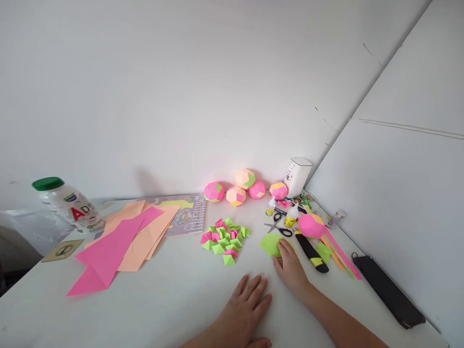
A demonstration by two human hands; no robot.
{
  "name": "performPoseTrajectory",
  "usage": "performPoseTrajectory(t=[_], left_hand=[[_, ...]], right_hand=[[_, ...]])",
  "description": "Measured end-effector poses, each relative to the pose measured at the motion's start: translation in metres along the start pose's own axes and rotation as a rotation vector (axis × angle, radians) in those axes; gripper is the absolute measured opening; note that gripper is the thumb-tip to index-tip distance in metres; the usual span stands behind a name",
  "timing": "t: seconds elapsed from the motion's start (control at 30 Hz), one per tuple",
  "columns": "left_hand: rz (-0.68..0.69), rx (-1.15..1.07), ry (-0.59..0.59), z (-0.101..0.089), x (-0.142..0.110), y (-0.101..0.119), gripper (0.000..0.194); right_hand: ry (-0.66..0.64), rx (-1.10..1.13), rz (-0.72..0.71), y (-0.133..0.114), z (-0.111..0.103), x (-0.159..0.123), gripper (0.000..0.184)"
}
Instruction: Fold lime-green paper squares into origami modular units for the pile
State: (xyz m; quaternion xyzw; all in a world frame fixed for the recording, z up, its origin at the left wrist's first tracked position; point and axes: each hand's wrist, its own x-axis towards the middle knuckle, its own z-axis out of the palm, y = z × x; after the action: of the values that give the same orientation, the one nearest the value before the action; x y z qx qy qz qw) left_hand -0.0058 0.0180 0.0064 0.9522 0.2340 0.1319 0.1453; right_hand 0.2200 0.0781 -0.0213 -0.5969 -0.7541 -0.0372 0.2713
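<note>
Right hand (292,271): fingers on green paper (269,244), grip unclear; light touch likely best, avoiding creases. Left hand (242,303): fingers spread on table (163,309), folded pieces (224,242) beyond fingertips.

On my feed, matt green paper (270,244) lies at my right hand (293,273); just beyond are metal-bladed, plastic-handled scissors (277,226); beneath my left hand (244,307), a smooth tabletop (163,309).

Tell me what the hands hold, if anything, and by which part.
Left hand holds nothing; right hand touches green paper at its right side, grip unclear.
</note>
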Motion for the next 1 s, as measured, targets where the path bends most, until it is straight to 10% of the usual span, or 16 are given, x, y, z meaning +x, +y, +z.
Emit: performPoseTrajectory(t=[0.33, 0.63, 0.77, 0.87, 1.0], left_hand=[[0.053, 0.320, 0.258, 0.050, 0.010, -0.021, 0.029], [0.019, 0.163, 0.191, 0.040, 0.008, -0.020, 0.034], [-0.005, -0.282, 0.145, 0.025, 0.005, -0.018, 0.045], [-0.282, -0.838, 0.265, 0.006, 0.004, -0.016, 0.047], [-0.522, -1.724, 0.473, -0.012, 0.010, -0.022, 0.060]], right_hand=[[-0.077, 0.159, -0.021, 0.018, -0.004, -0.002, 0.030], [-0.019, 0.205, -0.095, 0.026, -0.014, 0.007, 0.030], [0.210, 0.155, -0.211, 0.016, -0.032, 0.014, 0.022], [0.406, 0.192, -0.335, -0.015, -0.048, 0.013, 0.013], [0.285, 0.351, -0.584, -0.072, -0.048, 0.004, 0.015]])
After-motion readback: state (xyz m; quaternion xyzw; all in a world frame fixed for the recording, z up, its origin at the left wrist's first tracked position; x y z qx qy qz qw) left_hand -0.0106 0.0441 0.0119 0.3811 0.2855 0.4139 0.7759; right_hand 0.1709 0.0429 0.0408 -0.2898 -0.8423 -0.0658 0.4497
